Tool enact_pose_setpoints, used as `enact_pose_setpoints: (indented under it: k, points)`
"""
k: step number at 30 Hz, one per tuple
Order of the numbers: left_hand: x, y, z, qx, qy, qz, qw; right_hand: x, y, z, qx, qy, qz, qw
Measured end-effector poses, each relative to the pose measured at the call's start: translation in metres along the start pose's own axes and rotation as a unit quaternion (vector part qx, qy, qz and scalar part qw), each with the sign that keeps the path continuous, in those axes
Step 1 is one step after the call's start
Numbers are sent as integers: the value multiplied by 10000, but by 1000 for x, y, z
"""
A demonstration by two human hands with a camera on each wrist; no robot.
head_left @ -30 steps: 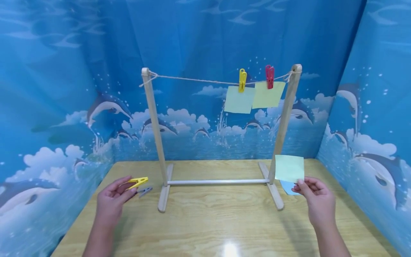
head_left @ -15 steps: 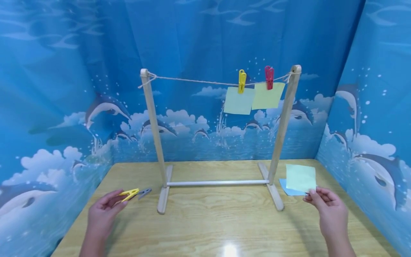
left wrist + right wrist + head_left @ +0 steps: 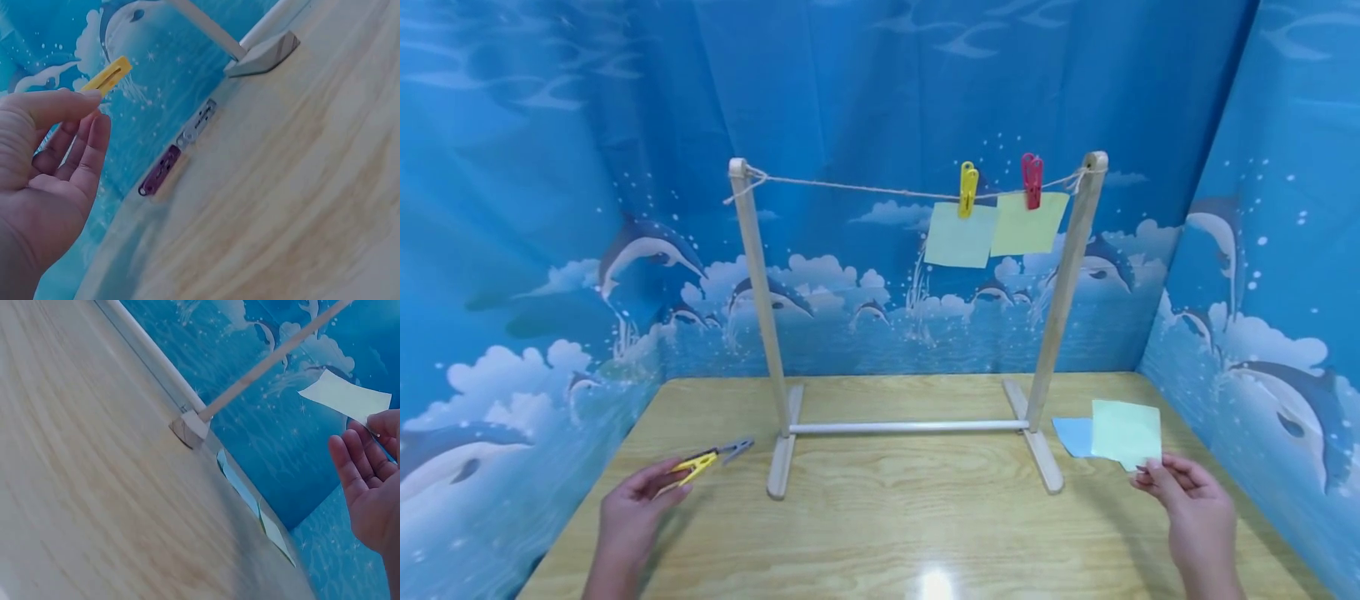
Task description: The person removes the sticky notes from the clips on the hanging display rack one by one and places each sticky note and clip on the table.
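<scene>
My left hand [image 3: 636, 512] pinches a yellow clothespin [image 3: 695, 467] between thumb and fingers, raised over the table's left side. Near it on the table lie a grey clothespin [image 3: 195, 123] and a purple clothespin [image 3: 160, 170], nearly end to end; in the head view the purple one is mostly hidden. At the right, my right hand [image 3: 1198, 512] holds a pale green paper note [image 3: 1126, 432] by its lower corner, above the table. A blue note [image 3: 1072, 436] lies beneath, partly covered in the head view. Beside it in the right wrist view is another light green note [image 3: 274, 534].
A wooden stand [image 3: 1060, 308] carries a string [image 3: 850, 187] between two posts. Toward its right end hang a light green note [image 3: 958, 242] under a yellow clothespin [image 3: 967, 190] and a yellow note [image 3: 1030, 229] under a red clothespin [image 3: 1032, 179]. A dolphin-print curtain [image 3: 880, 92] surrounds the table [image 3: 895, 517].
My right hand has moved right and nearer with the green note, showing more of the blue one. My left hand has drawn left and down, still holding the yellow clothespin.
</scene>
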State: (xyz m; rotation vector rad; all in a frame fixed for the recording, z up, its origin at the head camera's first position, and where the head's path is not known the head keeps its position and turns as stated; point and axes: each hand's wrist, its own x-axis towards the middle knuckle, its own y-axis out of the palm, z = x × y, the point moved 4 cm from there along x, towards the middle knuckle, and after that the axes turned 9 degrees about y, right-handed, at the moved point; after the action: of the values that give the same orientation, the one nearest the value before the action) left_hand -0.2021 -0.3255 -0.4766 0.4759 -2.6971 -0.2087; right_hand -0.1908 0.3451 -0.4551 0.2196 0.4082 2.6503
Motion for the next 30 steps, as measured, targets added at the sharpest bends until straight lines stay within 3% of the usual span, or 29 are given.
enact_pose_setpoints:
  k: [4,9,14,19,24,30]
  points:
    - [1,-6,5,922,-513,129,9943,3,-12,-6,91,127,62,9999]
    - [2,-15,11,1616,-897,380,9820,6,-25,-14,76,198,231,9995]
    - [5,-22,16,2431,-1221,790,9590,11,-33,-19,-204,336,539,9978]
    - [8,-27,20,2815,-1590,1083,9401,17,-42,-26,-587,897,580,9926]
    - [10,-32,21,3145,-1673,1229,9263,21,-49,-34,-982,1482,635,9820]
    - [11,-29,25,3219,-1359,1341,9273,24,-50,-41,-1665,1924,700,9646]
